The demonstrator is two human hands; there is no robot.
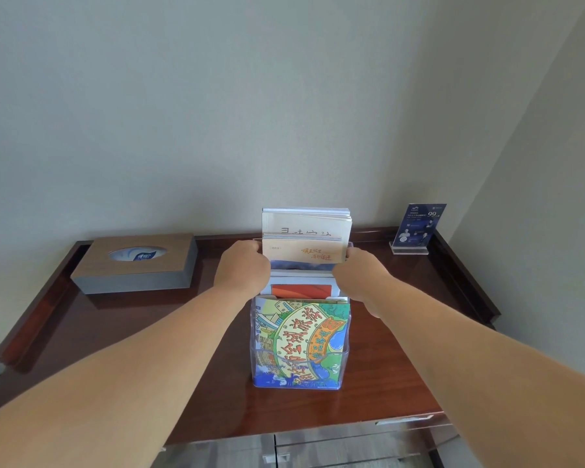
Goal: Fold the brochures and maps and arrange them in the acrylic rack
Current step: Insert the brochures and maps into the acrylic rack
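Hands both pinching beige brochure [304, 253] in acrylic rack [299, 352] 2nd-from-back tier: left hand [241, 269] on its left edge, right hand [361, 272] opposite, long axis upright, so imo I push straight down

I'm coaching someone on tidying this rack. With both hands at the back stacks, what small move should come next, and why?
Probably press the cream brochure straight down into its tier. The left hand and right hand grip its side edges, and it seems to sit higher than the front map, already seated low in the rack.
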